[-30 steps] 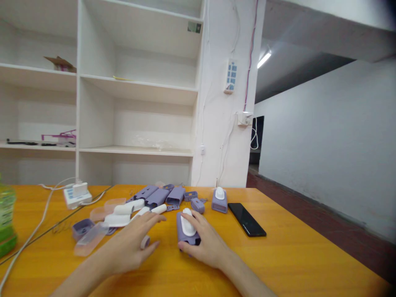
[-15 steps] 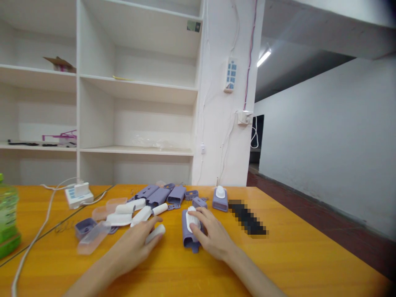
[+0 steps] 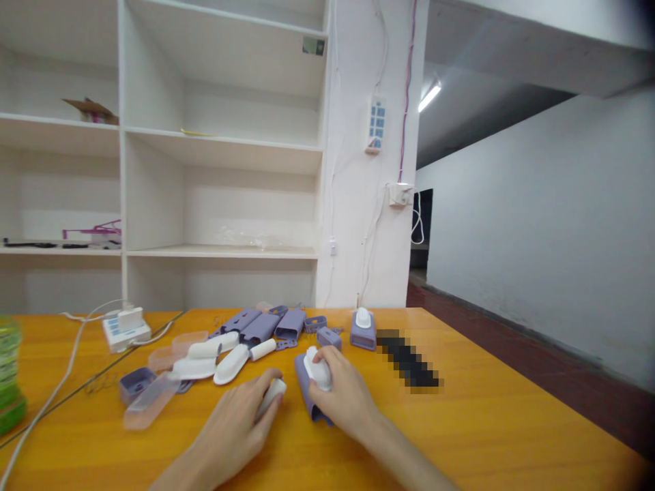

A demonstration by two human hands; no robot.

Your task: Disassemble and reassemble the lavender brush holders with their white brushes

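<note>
My right hand [image 3: 344,395] is wrapped round a purple device body [image 3: 306,390] with a white oval part [image 3: 317,368] on top, lying on the orange table [image 3: 486,423]. My left hand [image 3: 240,423] pinches a small white cylinder piece [image 3: 271,395] just left of the purple body. Behind my hands lie several purple shells [image 3: 266,326], white oval parts [image 3: 231,363] and a white roller [image 3: 263,350]. A finished purple device with a white button [image 3: 363,330] stands behind my right hand.
A black phone [image 3: 408,360], blurred out, lies right of the parts. Clear plastic covers [image 3: 149,402] and a purple cap [image 3: 135,383] sit at the left. A white power strip [image 3: 125,329] with cables, a green bottle [image 3: 9,375] at the left edge, white shelves [image 3: 220,150] behind.
My left hand picked up the white cylinder piece and brought it right toward the purple body. My right hand shifted its grip on the purple body and turned it a little.
</note>
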